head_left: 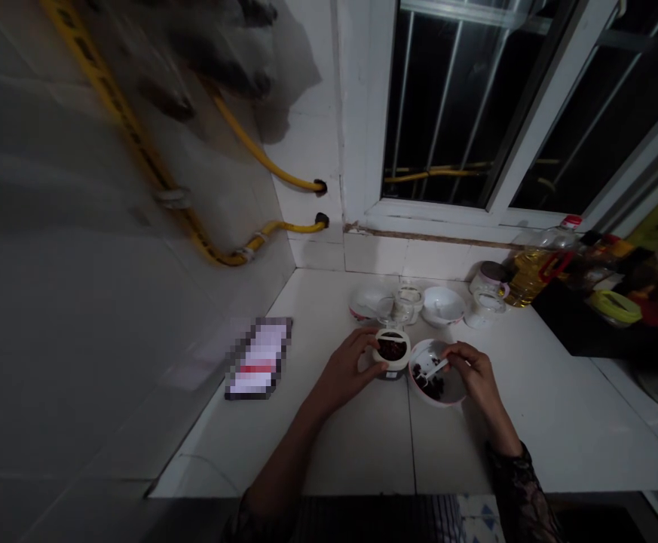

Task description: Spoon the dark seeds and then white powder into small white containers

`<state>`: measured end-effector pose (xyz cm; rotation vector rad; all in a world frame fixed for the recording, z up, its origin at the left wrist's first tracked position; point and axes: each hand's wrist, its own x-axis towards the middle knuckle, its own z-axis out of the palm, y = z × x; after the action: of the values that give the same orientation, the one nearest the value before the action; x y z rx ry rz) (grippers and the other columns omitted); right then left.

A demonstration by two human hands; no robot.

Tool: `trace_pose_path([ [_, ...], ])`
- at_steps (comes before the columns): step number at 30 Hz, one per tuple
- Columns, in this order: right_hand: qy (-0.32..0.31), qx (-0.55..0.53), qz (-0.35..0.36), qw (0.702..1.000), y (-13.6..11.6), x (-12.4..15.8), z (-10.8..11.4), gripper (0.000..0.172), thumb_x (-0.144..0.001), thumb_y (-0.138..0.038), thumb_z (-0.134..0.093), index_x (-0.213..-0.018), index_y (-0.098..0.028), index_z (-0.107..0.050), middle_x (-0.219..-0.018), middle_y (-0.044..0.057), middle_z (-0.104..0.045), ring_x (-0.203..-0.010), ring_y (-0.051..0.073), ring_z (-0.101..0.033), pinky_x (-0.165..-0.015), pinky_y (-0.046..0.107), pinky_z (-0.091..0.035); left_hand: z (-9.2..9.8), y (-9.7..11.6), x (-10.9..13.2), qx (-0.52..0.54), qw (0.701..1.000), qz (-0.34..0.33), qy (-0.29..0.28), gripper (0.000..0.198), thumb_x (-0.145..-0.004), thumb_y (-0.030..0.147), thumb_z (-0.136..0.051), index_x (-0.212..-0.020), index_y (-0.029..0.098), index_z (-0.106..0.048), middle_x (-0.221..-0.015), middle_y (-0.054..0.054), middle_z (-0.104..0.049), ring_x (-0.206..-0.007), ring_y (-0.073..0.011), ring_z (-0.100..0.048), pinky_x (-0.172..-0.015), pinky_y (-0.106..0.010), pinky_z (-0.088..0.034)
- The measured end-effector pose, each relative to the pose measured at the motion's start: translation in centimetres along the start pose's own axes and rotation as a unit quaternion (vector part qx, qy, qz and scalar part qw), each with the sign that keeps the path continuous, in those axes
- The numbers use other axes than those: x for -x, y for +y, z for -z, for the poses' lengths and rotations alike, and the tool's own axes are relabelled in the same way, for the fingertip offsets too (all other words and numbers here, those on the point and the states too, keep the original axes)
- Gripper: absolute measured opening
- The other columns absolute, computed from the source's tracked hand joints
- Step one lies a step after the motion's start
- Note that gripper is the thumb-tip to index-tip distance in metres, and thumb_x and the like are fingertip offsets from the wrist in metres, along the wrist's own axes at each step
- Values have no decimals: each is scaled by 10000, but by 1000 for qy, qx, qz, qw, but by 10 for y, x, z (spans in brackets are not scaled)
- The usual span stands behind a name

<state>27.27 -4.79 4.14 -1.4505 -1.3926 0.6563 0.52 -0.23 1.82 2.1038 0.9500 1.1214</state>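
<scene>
An upright jar (pixel 391 351) is gripped by the left hand (pixel 347 371); a white spoon (pixel 433 369), pinched in the right hand (pixel 478 375), is angled tip down-left into a bowl (pixel 454 394); the writing on a nearby packet (pixel 258 358) is blurred.

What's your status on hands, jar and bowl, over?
Left hand clamped round jar of dark contents. Right hand holds white spoon over bowl, dark bits inside. Other bowls behind, apart from both.

Left hand (pixel 345 373), right hand (pixel 478 373): bare. Right sleeve (pixel 518 483): dark lace pattern, reaches wrist. Left sleeve (pixel 246 509): dark, ends near elbow. Striped garment (pixel 374 520) below.
</scene>
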Motion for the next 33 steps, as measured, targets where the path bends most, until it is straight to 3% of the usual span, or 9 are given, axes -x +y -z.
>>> trace_pose_path([
  [10,96,-128,-97,982,1,-3,13,162,-610,-369,-688,-632,-210,-710,-545,0,-625,-606,192,-556,-655,313,-427,1,2,1,-8,1000,-5,-1,160,-881,273,-664,-985,232,-550,-1304,-105,-590,-1207,-249,-597,-992,-428,-503],
  [23,124,-139,-133,973,-2,-7,13,156,-572,-349,-723,-626,-203,-719,-560,3,-644,-617,194,-571,-665,311,-436,1,1,3,-11,1000,-4,1,182,-880,271,-670,-1014,237,-552,-1312,-95,-583,-1202,-238,-606,-1000,-412,-513],
  [29,130,-106,-80,983,-22,-11,7,210,-682,-407,-701,-708,-200,-721,-559,-4,-632,-626,192,-582,-697,322,-454,0,0,4,-19,1000,0,-3,193,-871,262,-678,-1014,240,-550,-1321,-95,-579,-1215,-247,-599,-1008,-424,-507],
  [33,131,5,70,989,-42,-7,-7,195,-860,-371,-603,-808,-218,-712,-709,31,-697,-786,231,-653,-810,374,-492,0,0,4,-16,1000,6,-2,205,-867,256,-686,-1015,239,-546,-1322,-91,-576,-1217,-249,-596,-1004,-418,-506],
])
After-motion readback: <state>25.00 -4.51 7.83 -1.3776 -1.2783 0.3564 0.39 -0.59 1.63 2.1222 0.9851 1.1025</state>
